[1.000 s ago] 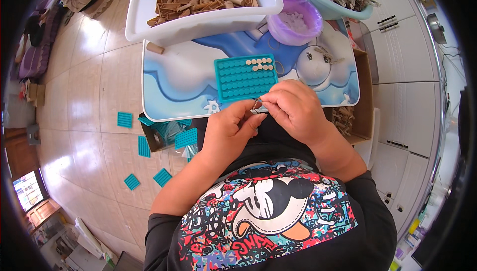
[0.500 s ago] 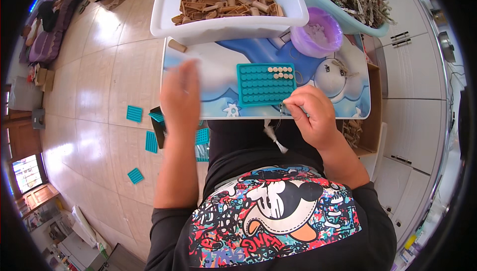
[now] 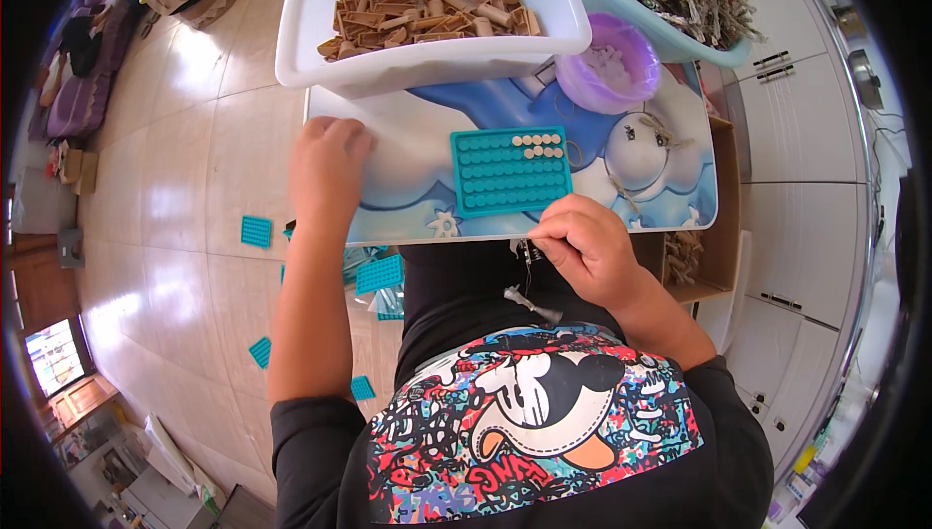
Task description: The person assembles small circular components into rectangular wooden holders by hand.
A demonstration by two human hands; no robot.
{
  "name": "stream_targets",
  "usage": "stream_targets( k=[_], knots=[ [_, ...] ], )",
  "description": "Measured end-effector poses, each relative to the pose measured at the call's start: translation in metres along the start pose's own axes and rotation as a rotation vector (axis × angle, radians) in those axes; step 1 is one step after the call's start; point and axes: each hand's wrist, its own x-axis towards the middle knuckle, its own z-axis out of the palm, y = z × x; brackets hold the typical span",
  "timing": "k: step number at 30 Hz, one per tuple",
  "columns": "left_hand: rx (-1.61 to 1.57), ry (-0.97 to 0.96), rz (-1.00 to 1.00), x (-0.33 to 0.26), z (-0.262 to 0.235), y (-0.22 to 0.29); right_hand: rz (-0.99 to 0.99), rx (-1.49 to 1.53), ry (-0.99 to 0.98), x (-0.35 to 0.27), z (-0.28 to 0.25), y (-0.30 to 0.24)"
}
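Note:
My right hand (image 3: 587,247) is closed in a pinch just past the table's near edge. From its fingertips hangs a thin strand with a pale tassel-like bundle (image 3: 532,306) at its lower end, over my lap. Just beyond that hand lies a teal tray (image 3: 485,170) with rows of round hollows. Several small cream discs (image 3: 540,140) fill hollows at its far right. Over the table's left edge, my left hand (image 3: 328,170) has its fingers curled downward; what they hold, if anything, is hidden.
A white bin (image 3: 427,63) of brown plastic pieces stands at the back. To its right are a purple bowl (image 3: 607,87) with whitish bits and a teal basin (image 3: 670,29) heaped with greyish strands. Several teal trays (image 3: 379,275) lie on the floor at left.
My left hand has moved left and settled at the table's left edge. The brown cylinder there is no longer visible. My right hand has come slightly nearer with the strand.

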Motion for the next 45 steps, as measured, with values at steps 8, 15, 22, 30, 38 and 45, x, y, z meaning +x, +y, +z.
stream_targets(
  k=[8,15,22,30,38,45],
  knots=[
    [0.090,0.090,0.168,-0.021,0.008,0.019,-0.025,0.020,-0.010,0.002,0.011,0.004],
    [0.354,-0.017,0.098,-0.022,-0.004,0.028,-0.033,0.033,0.031,0.007,0.013,0.006],
    [-0.985,-0.265,-0.363,-0.043,0.011,0.050,-0.077,0.070,0.039,0.027,0.024,0.008],
    [-1.136,-0.249,-0.449,-0.047,0.021,0.065,0.145,0.280,0.129,0.034,0.042,0.024],
    [-1.140,-0.230,-0.568,-0.050,0.012,0.052,0.359,0.376,-0.118,0.022,0.048,0.030],
    [-1.142,-0.287,-0.516,-0.058,0.012,0.066,0.038,0.222,0.051,0.041,0.050,0.020]
  ],
)
